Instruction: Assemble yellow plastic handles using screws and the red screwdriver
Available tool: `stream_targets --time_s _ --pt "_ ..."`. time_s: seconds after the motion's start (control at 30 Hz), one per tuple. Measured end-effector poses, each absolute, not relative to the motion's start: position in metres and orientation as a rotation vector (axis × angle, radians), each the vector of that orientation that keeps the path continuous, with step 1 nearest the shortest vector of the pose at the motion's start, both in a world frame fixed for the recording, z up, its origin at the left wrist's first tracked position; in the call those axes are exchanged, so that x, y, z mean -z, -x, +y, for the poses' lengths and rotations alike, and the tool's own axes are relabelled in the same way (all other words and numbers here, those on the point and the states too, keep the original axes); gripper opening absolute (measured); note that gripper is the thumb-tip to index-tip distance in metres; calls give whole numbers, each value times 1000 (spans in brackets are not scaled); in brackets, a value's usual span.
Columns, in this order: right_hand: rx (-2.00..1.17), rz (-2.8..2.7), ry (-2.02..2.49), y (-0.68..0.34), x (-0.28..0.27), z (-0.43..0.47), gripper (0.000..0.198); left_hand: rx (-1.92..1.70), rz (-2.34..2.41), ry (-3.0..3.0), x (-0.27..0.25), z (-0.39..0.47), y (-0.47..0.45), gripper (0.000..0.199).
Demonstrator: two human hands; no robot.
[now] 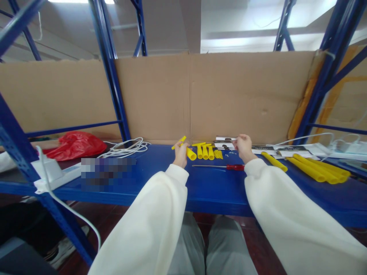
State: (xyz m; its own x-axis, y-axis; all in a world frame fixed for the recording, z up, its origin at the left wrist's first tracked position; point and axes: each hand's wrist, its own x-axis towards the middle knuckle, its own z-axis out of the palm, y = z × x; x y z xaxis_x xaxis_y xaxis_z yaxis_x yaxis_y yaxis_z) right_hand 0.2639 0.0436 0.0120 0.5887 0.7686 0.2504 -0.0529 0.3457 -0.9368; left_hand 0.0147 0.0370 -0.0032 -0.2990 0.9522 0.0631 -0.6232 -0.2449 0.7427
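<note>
My left hand [180, 154] is closed on a yellow plastic piece [179, 142], whose narrow bar sticks out above the fingers. Just right of it stand several short yellow tubular pieces [205, 152], some with a crossbar on top, and a little group of small flat yellow parts [218, 154]. My right hand [244, 147] has its fingertips pinched at the edge of some white-and-black packets [225, 146]; what lies between the fingers is too small to make out. A screwdriver [235, 167] with a red handle lies crosswise between my forearms.
Several long yellow tubes [318, 170] lie at the right on the blue shelf [212, 191]. Tiny metal parts [231, 153] are near the packets. Leftward are coiled white cable [129, 148], a red bag [78, 146] and a power strip [61, 179]. Cardboard [223, 95] closes the back.
</note>
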Motion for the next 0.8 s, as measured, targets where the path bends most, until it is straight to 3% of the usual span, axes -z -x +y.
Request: stream_targets --time_s 0.17,0.5,0.8 --pt "-735 -902 1295 -278 -15 60 14 -1697 853 -648 4 36 -16 52" --pt "-1038 -918 1395 -291 -2 84 16 -1604 885 -710 1 26 -26 50" --pt "-1084 -868 1262 -293 0 83 25 -1587 820 -704 3 27 -27 51"
